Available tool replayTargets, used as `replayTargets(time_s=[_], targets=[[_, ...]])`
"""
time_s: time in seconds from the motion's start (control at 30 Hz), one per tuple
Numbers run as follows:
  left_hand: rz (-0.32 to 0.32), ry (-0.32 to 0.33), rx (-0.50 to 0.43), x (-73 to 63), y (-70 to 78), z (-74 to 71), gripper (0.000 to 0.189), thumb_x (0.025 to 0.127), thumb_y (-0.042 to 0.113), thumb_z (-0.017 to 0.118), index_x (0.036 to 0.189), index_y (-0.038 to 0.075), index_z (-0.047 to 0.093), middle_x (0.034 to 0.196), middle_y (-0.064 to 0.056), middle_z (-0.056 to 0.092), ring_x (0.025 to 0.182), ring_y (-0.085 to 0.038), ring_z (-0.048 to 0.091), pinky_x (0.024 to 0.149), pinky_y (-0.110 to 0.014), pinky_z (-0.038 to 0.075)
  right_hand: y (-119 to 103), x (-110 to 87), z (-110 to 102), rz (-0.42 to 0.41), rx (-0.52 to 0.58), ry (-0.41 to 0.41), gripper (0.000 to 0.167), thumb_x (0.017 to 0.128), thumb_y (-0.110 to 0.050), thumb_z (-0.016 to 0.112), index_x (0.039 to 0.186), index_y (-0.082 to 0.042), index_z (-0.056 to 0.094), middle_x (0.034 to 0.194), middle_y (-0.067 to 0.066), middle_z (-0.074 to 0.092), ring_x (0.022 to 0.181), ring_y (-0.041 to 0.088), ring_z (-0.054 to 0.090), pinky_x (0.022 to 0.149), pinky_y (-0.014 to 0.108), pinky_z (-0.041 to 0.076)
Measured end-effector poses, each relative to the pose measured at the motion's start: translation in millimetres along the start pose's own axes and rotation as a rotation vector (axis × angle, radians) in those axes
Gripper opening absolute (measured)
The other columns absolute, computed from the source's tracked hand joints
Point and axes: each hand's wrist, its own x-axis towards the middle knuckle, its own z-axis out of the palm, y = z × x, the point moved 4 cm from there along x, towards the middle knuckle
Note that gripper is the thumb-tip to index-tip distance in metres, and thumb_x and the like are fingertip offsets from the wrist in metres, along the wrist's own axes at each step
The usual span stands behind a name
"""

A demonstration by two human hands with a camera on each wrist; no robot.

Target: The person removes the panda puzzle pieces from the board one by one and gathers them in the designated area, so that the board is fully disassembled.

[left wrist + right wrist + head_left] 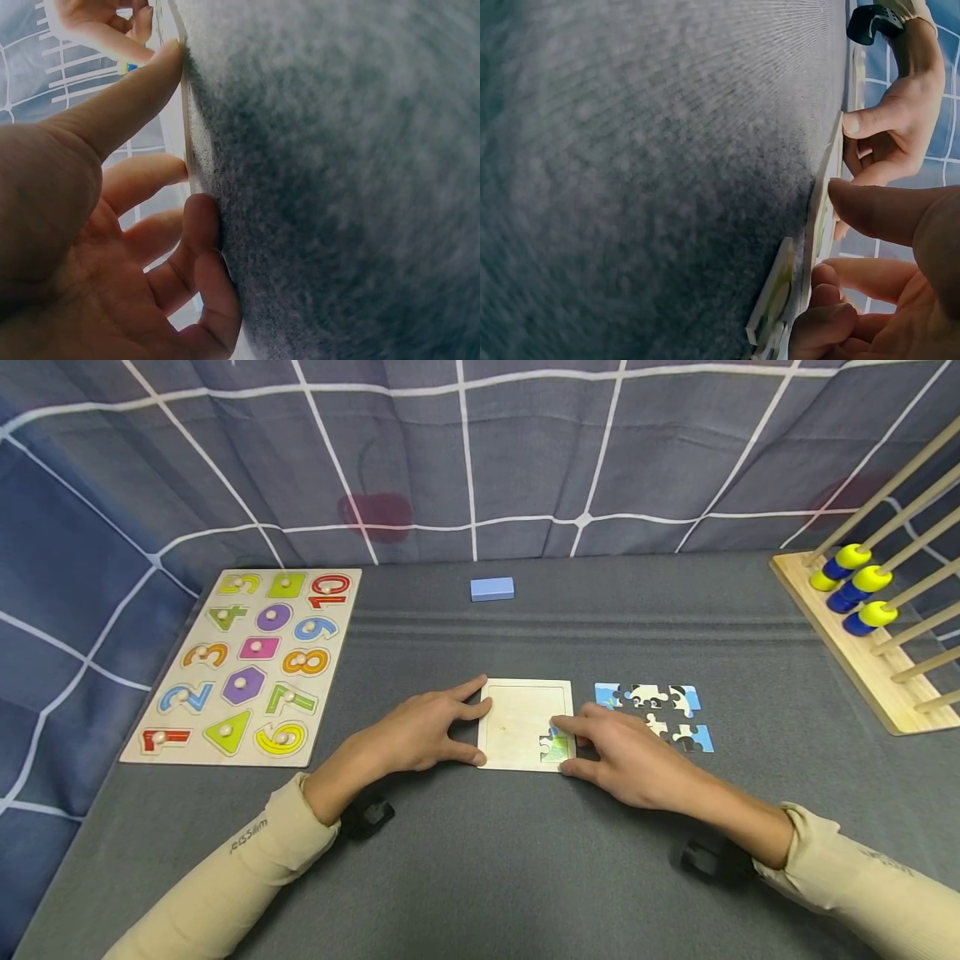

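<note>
A square pale wooden puzzle board (pixel 517 710) with a raised rim lies flat on the table. Along its left edge my left hand (pixel 423 727) rests with fingers spread, index finger at the far corner and thumb at the near one. My right hand (pixel 630 756) is over the near right corner, where a green puzzle piece (pixel 553 750) sits inside the rim. Its index fingertip touches a bluish patch just above that piece, partly hidden by the finger; the thumb meets the board's near right corner. Loose puzzle pieces (pixel 648 696) with panda patterns lie beside this hand, some partly covered.
On the left lies a number-and-shape peg board (pixel 247 672). A blue block (pixel 492 589) is farther back. At the right stands a wooden rack with rods (pixel 847 635) and yellow and blue beads. A gridded curtain (pixel 420 460) hangs behind the table.
</note>
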Motion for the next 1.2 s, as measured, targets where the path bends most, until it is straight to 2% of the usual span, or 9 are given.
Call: replayTargets(time_s=[0.17,0.47,0.77,1.03,1.2], targets=[[0.003,0.002,0.0,-0.6,-0.4,0.3,0.074,0.085,0.039,0.077,0.147,0.012,0.047,0.162,-0.007,0.022,0.139,-0.032,0.037,0.108,-0.049,0.034,-1.0,1.9,2.4,0.011,-0.021,-0.04,0.047,0.085,-0.016,0.079,0.127,-0.001,0.065,0.089,-0.003,0.052,0.067,0.01,0.042,0.06,0.028,0.036],[0.002,0.001,0.0,-1.1,0.3,-0.2,0.075,0.085,0.04,0.077,0.147,0.012,0.047,0.162,-0.007,0.021,0.139,-0.032,0.037,0.108,-0.049,0.034,-1.4,4.1,1.6,0.002,-0.038,-0.029,0.043,0.082,-0.014,0.08,0.123,-0.005,0.069,0.089,-0.003,0.054,0.067,0.01,0.043,0.062,0.029,0.036],[0.005,0.005,-0.001,-0.8,0.7,0.0,0.076,0.085,0.04,0.077,0.148,0.011,0.046,0.162,-0.008,0.021,0.139,-0.033,0.036,0.109,-0.049,0.033,-0.9,5.1,0.5,0.003,-0.031,0.006,0.041,0.079,-0.013,0.083,0.118,-0.006,0.071,0.092,-0.002,0.055,0.069,0.012,0.043,0.063,0.03,0.037],[0.003,0.002,0.008,-0.4,0.8,-0.7,0.076,0.085,0.04,0.077,0.148,0.012,0.046,0.162,-0.008,0.021,0.14,-0.033,0.036,0.109,-0.05,0.033,-0.9,2.6,-4.0,0.005,0.002,0.057,0.04,0.077,-0.008,0.083,0.115,-0.01,0.072,0.098,-0.002,0.056,0.076,0.013,0.049,0.066,0.033,0.039],[-0.002,-0.003,0.002,-1.0,0.5,-1.5,0.076,0.085,0.04,0.077,0.148,0.012,0.045,0.162,-0.008,0.02,0.14,-0.033,0.035,0.109,-0.051,0.032,-1.4,3.3,-5.9,-0.012,0.055,0.099,0.03,0.08,-0.008,0.08,0.108,-0.015,0.071,0.096,-0.003,0.058,0.078,0.014,0.051,0.065,0.033,0.04]])
